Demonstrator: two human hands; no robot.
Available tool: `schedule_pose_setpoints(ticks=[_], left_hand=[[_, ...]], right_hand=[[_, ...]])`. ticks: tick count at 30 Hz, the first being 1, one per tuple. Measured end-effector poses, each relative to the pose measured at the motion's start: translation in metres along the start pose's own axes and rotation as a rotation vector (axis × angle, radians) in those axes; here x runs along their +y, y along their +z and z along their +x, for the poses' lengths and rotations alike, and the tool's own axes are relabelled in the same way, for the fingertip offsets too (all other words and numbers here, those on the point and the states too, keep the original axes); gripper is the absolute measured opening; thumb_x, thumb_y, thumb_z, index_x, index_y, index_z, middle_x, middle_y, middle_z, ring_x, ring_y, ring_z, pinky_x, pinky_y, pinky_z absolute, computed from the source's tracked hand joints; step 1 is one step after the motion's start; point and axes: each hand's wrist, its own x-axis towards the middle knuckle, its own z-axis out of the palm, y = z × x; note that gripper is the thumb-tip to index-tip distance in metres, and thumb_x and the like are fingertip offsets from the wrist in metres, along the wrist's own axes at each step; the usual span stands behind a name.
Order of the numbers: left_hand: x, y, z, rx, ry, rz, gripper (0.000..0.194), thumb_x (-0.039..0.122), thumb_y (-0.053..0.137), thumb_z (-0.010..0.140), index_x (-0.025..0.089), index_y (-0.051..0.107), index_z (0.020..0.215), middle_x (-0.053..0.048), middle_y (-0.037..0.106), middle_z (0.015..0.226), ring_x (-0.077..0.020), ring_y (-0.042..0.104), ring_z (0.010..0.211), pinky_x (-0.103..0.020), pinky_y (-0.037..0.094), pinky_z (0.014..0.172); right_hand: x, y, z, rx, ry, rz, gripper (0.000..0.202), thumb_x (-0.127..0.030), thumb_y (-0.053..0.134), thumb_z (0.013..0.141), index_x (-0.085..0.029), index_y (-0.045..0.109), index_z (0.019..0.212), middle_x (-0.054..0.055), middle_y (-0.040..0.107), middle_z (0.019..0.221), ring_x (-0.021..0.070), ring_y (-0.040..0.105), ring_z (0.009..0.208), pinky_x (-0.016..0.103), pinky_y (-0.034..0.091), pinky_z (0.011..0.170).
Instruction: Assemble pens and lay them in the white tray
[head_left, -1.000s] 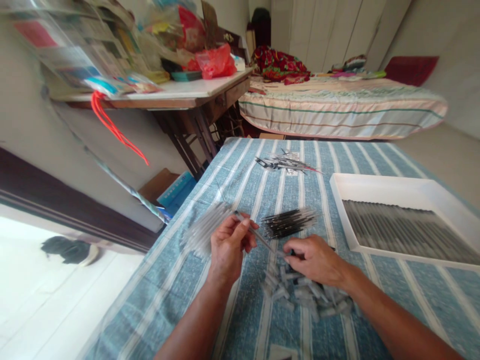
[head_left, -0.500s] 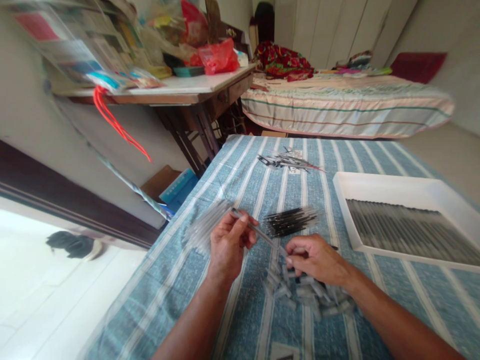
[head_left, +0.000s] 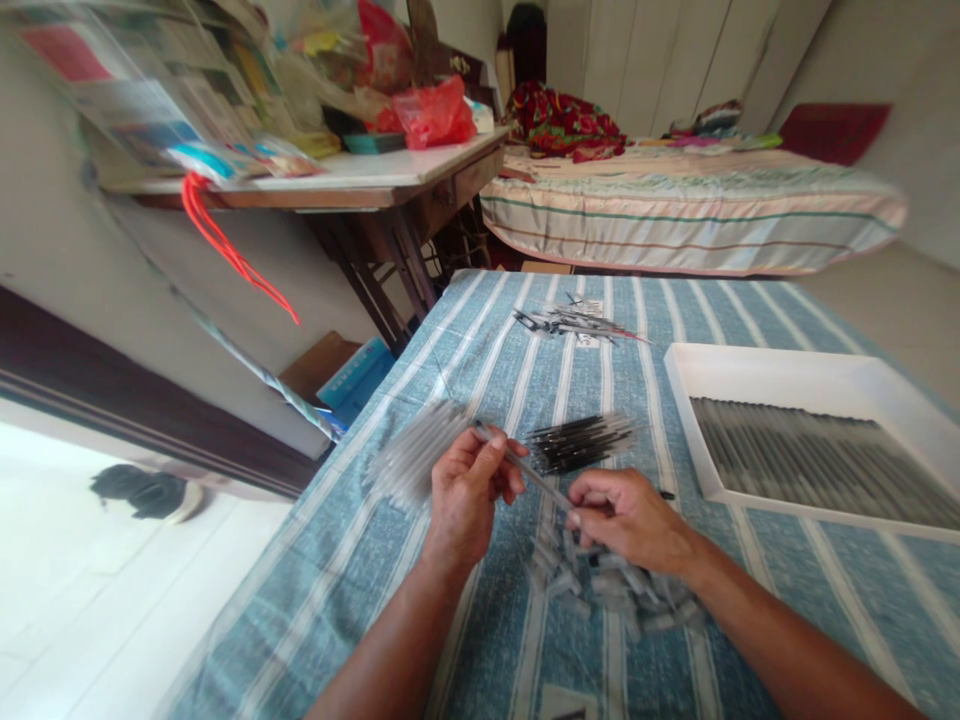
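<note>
A slim greyish pen [head_left: 538,478] slants down to the right between my hands. My left hand [head_left: 465,495] is closed around its upper end, where a dark tip shows. The fingers of my right hand [head_left: 630,515] pinch the lower end; whether a cap is there is hidden. Left of and behind my left hand lies a bundle of clear pen barrels [head_left: 409,455]. Dark pen refills [head_left: 577,443] lie in a bunch just beyond both hands. Beneath my right hand is a loose heap of grey translucent pen caps [head_left: 637,595].
A white tray [head_left: 772,365] on the right holds a row of pens [head_left: 810,460]. Another scatter of thin refills [head_left: 577,320] lies at the far part of the striped tablecloth [head_left: 360,600]. A desk [head_left: 360,190] and a bed [head_left: 690,200] stand beyond.
My left hand has shifted slightly right and down with the pen, nearer to my right hand. My right hand has hardly moved.
</note>
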Motion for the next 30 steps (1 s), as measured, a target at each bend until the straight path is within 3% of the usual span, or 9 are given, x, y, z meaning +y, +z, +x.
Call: schedule_pose_setpoints(ticks=[8,17,26,30], left_hand=[[-0.001,0.002,0.000,0.019,-0.024,0.005,0.020,0.032,0.062,0.078,0.016,0.051,0.077,-0.002,0.068,0.070,-0.0086,0.055,0.041,-0.019,0.040,0.038],[-0.009,0.004,0.000,0.046,0.017,0.044,0.021,0.035,0.058,0.080,0.016,0.050,0.074,0.000,0.066,0.063,-0.0078,0.052,0.038,-0.020,0.042,0.041],[-0.014,0.009,-0.003,0.085,0.020,0.046,0.019,0.036,0.057,0.081,0.018,0.049,0.079,0.002,0.065,0.064,-0.0082,0.053,0.039,-0.021,0.042,0.044],[-0.011,0.009,-0.004,0.028,-0.016,0.046,0.018,0.034,0.059,0.080,0.018,0.050,0.076,0.002,0.066,0.067,-0.0079,0.052,0.040,-0.021,0.041,0.043]], right_hand=[[0.001,0.005,-0.001,0.131,-0.088,-0.021,0.011,-0.027,0.056,0.077,-0.017,0.059,0.074,-0.004,0.054,0.054,0.0083,0.051,0.046,0.018,0.040,0.045],[0.000,0.008,-0.004,0.195,-0.235,-0.285,0.015,-0.022,0.050,0.082,-0.018,0.059,0.070,-0.003,0.056,0.057,0.0092,0.051,0.051,0.019,0.038,0.053],[0.000,0.012,-0.005,0.206,-0.182,-0.245,0.014,-0.021,0.050,0.081,-0.018,0.057,0.070,-0.002,0.057,0.057,0.0095,0.050,0.050,0.020,0.037,0.051],[-0.008,0.009,-0.002,0.180,-0.192,-0.284,0.016,-0.021,0.050,0.081,-0.017,0.057,0.067,-0.003,0.055,0.055,0.0085,0.048,0.050,0.019,0.034,0.051]])
